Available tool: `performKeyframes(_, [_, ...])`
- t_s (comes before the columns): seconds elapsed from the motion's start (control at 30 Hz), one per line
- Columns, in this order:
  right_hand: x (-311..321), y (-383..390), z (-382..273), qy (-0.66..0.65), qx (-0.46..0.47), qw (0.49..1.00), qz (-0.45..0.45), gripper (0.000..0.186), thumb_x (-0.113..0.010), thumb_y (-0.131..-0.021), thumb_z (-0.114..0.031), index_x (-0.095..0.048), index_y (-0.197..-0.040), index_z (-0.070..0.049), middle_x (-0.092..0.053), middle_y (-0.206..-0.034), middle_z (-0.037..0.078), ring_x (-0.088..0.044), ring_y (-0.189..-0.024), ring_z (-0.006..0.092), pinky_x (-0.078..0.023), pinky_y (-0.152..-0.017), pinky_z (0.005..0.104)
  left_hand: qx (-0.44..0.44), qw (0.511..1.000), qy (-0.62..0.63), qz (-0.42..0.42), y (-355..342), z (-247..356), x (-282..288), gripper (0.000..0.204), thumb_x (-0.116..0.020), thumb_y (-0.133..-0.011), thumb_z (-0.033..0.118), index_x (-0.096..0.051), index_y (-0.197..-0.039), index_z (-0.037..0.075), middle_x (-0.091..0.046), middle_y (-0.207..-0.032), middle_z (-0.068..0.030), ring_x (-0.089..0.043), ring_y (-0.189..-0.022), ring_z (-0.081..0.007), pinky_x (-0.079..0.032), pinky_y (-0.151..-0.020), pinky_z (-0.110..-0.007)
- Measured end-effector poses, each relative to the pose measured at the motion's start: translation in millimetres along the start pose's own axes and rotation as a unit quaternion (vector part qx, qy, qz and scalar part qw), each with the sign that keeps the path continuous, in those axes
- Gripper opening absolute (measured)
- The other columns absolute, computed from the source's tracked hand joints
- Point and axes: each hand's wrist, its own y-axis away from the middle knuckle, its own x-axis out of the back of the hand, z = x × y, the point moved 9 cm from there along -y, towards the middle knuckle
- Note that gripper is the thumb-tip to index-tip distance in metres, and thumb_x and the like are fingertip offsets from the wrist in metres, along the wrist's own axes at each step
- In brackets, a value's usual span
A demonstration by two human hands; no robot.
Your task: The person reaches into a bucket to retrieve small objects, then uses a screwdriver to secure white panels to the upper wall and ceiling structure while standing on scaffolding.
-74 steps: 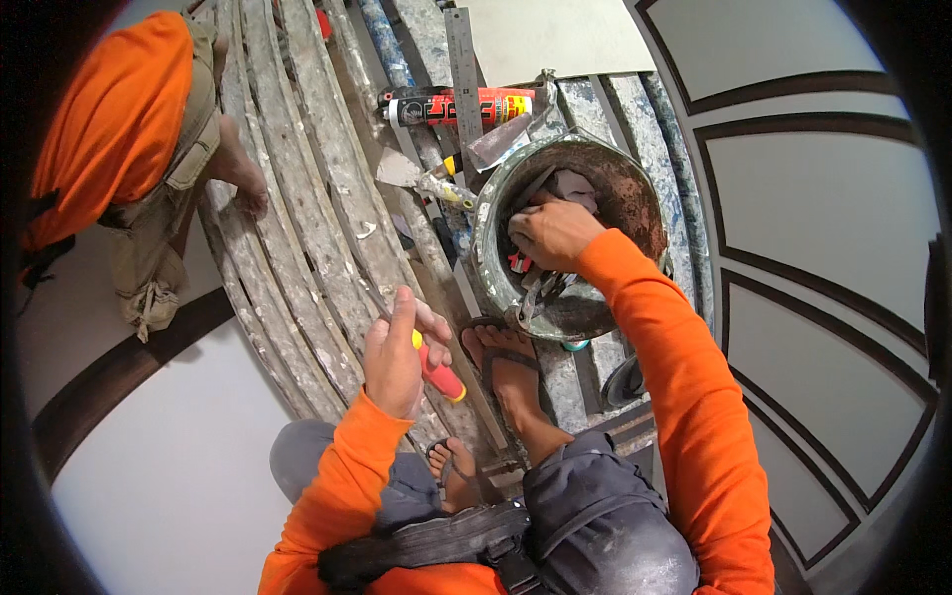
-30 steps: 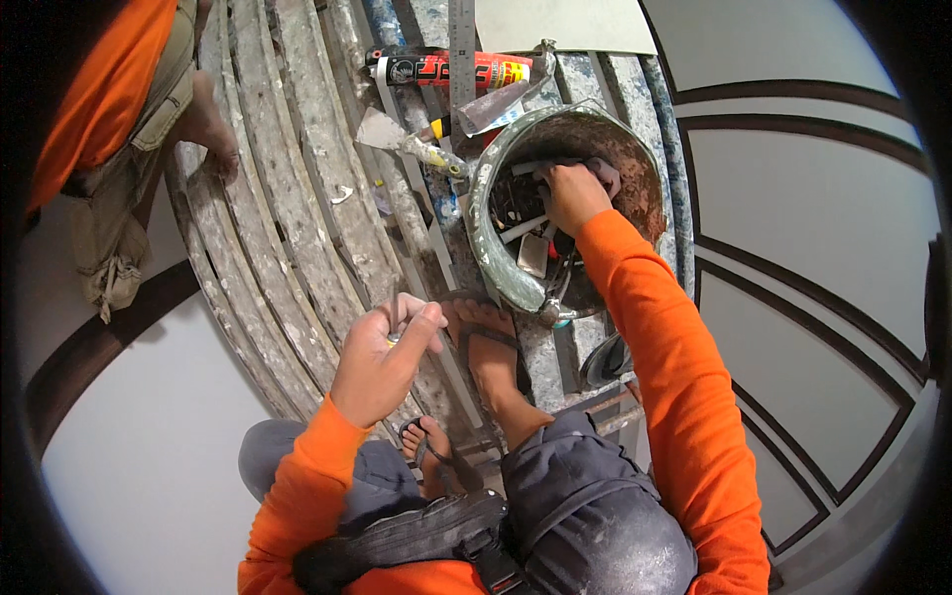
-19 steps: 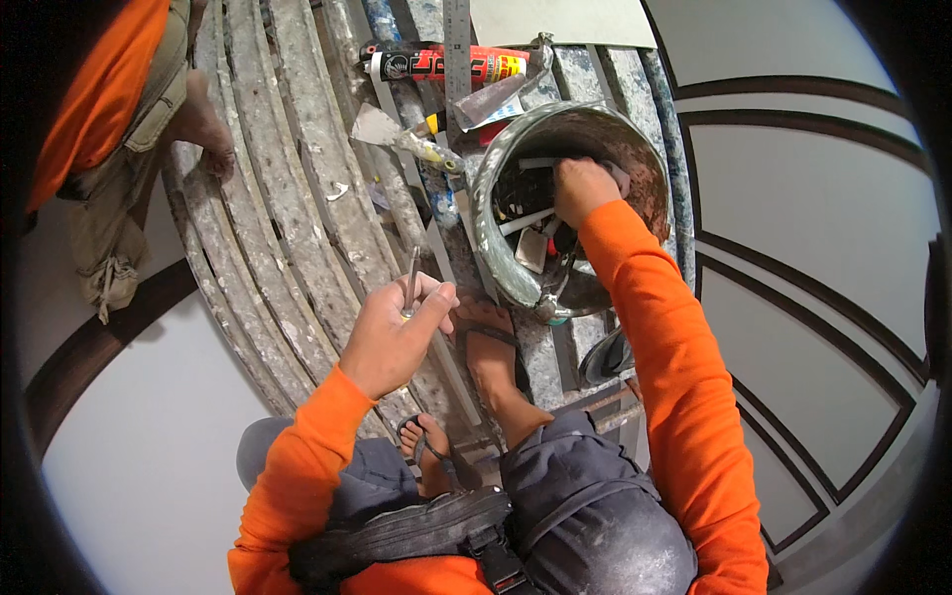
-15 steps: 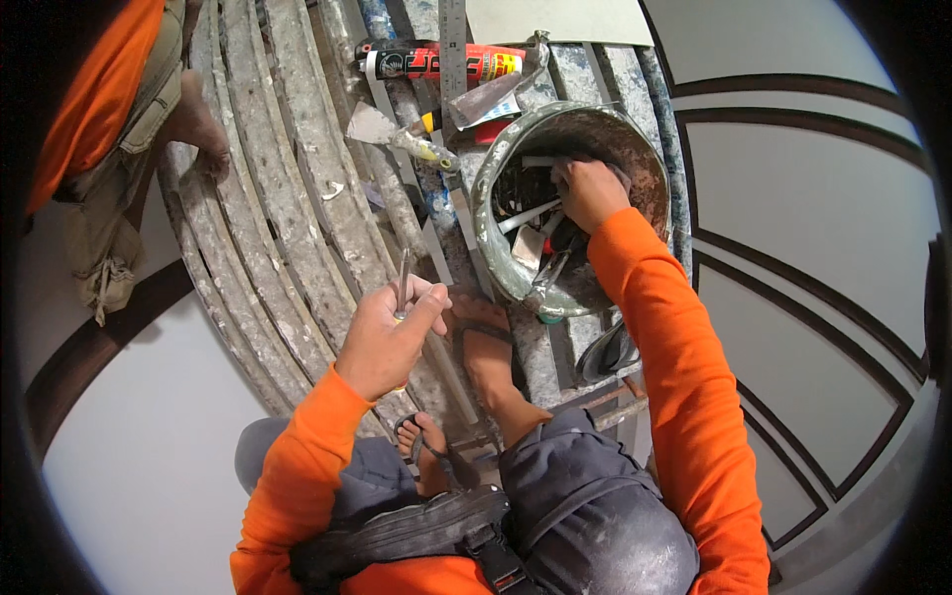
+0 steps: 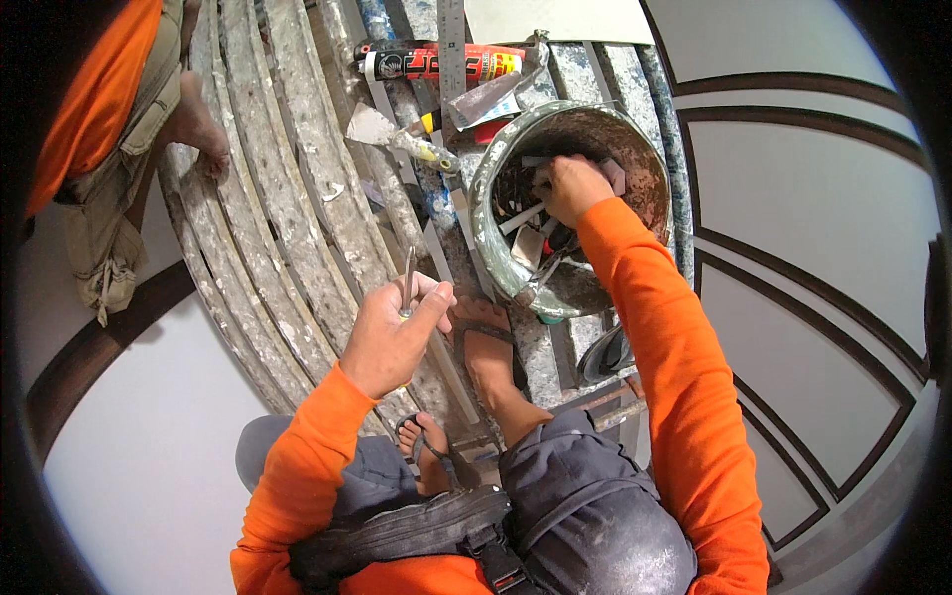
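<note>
My left hand [image 5: 390, 332] is closed round a screwdriver, whose thin metal shaft [image 5: 409, 278] points up past the thumb. Most of its handle is hidden in the palm. My right hand [image 5: 577, 188] reaches down into a paint-spattered bucket [image 5: 483, 213], fingers bent and their tips out of sight. Beside that hand, inside the bucket, lie a white stick [image 5: 522, 218], a pale flat blade [image 5: 528, 248] and a tool with a red and black handle [image 5: 558, 239]. Whether the right hand grips anything cannot be made out.
Left of the bucket lie a putty knife [image 5: 426, 149], a red and black sealant cartridge [image 5: 426, 63] and a metal ruler [image 5: 452, 50]. Spattered planks [image 5: 297, 198] with gaps carry my sandalled feet [image 5: 486, 352]. Another person's bare foot [image 5: 203, 134] is at upper left; a panelled wall [image 5: 793, 178] stands right.
My right hand has shifted slightly left inside the bucket, and the bucket's contents have moved a little. My left hand has edged slightly right, still holding the screwdriver.
</note>
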Motion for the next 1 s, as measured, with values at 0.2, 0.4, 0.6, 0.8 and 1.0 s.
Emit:
performKeyframes(0.2, [36,27,7,-0.158,-0.017,0.987,-0.005,0.016,-0.075,-0.085,-0.016,-0.079,-0.092,-0.003,-0.076,-0.091,0.022,-0.076,-0.087,0.036,-0.06,-0.081,0.0422,-0.006,1.0,0.0,0.003,-2,-2,2,0.031,-0.062,-0.106,0.034,-0.067,-0.102,0.003,-0.066,-0.079,-0.0029,-0.049,-0.054,-0.0042,-0.04,-0.05,-0.022])
performKeyframes(0.4, [48,67,27,-0.512,-0.133,0.848,-0.023,0.016,-0.069,-0.099,-0.013,-0.072,-0.107,0.0,-0.076,-0.1,0.008,-0.075,-0.085,0.0154,-0.061,-0.073,0.0267,0.033,0.998,0.051,-0.005,0,0,-2,0.03,-0.062,-0.106,0.033,-0.067,-0.102,0.003,-0.065,-0.079,-0.0023,-0.049,-0.055,-0.0047,-0.041,-0.051,-0.023])
performKeyframes(0.6, [64,120,-30,-0.694,-0.081,0.713,-0.064,0.014,-0.069,-0.1,-0.013,-0.066,-0.108,-0.003,-0.075,-0.101,0.011,-0.073,-0.081,0.0148,-0.061,-0.067,0.0282,0.02,0.999,0.027,-0.038,9,24,-15,0.033,-0.07,-0.102,0.031,-0.071,-0.113,0.0,-0.072,-0.09,-0.005,-0.054,-0.06,-0.0042,-0.045,-0.055,-0.022])
performKeyframes(0.8, [46,165,-96,-0.663,-0.029,0.745,-0.072,0.012,-0.082,-0.091,-0.011,-0.077,-0.096,-0.001,-0.076,-0.089,0.003,-0.068,-0.077,0.0072,-0.053,-0.066,0.0231,-0.054,0.989,0.079,-0.117,21,28,-52,0.034,-0.08,-0.095,0.023,-0.073,-0.118,-0.001,-0.076,-0.094,-0.0035,-0.06,-0.066,-0.0044,-0.046,-0.054,-0.023])
performKeyframes(1.0, [85,120,-68,-0.291,0.105,0.937,0.16,0.015,-0.075,-0.092,-0.015,-0.079,-0.101,-0.003,-0.078,-0.093,0.014,-0.076,-0.08,0.026,-0.058,-0.071,0.0357,0.039,0.991,0.057,-0.113,24,4,-42,0.037,-0.074,-0.099,0.022,-0.069,-0.127,-0.001,-0.078,-0.095,-0.0055,-0.062,-0.072,-0.004,-0.046,-0.05,-0.022])
